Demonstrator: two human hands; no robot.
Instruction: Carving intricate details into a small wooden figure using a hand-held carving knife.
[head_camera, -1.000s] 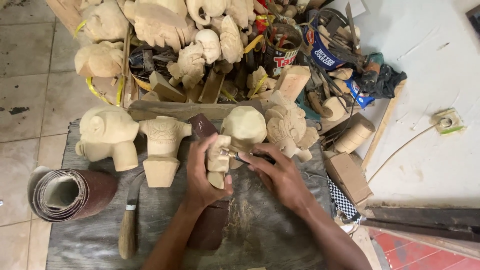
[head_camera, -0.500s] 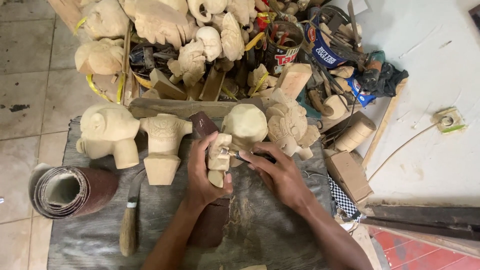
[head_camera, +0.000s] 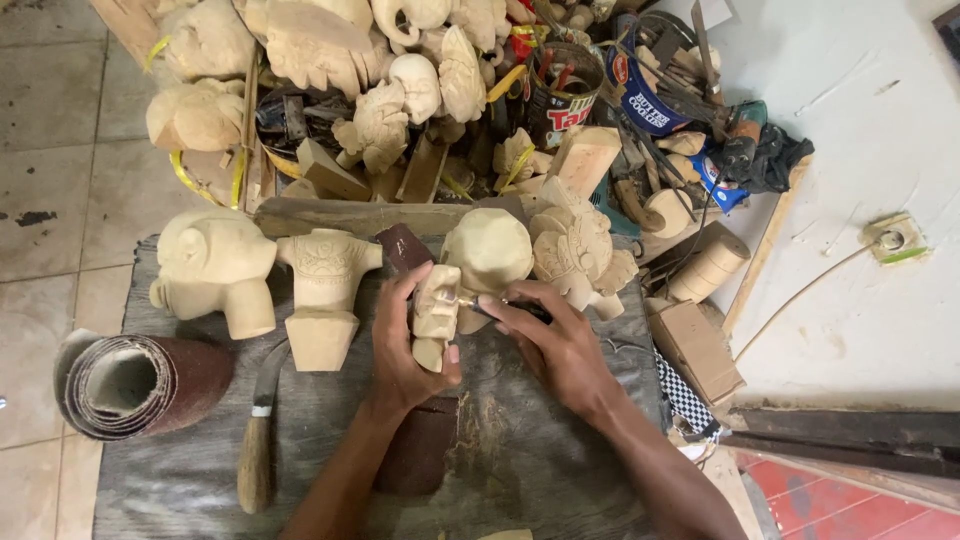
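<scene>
Grey, dusty cloth covers our work surface on the pale tiled floor, and at the centre of the frame sits the small pale wooden carving we are shaping. Our left hand has its fingers wrapped and clamped round the carving, thumb low on its front. Our right hand has its fingers pinched together on a thin dark carving tool, whose tip touches the carving's right side. Against half a second ago, our right hand has crept slightly leftward into the piece while the carving has barely shifted, so we judge the fine cutting is going on at the same spot.

Just behind stand a rounded pale wooden head and a lion-like wooden figure; left of centre are a winged pedestal carving and a stout elephant-like block. At lower left lie a roll of brown sandpaper and a wooden-handled knife.

Across the top of the frame, a round tin can holds upright tools, and a dark basket under the heaped carvings holds what look like scraps, though we cannot tell for sure
</scene>
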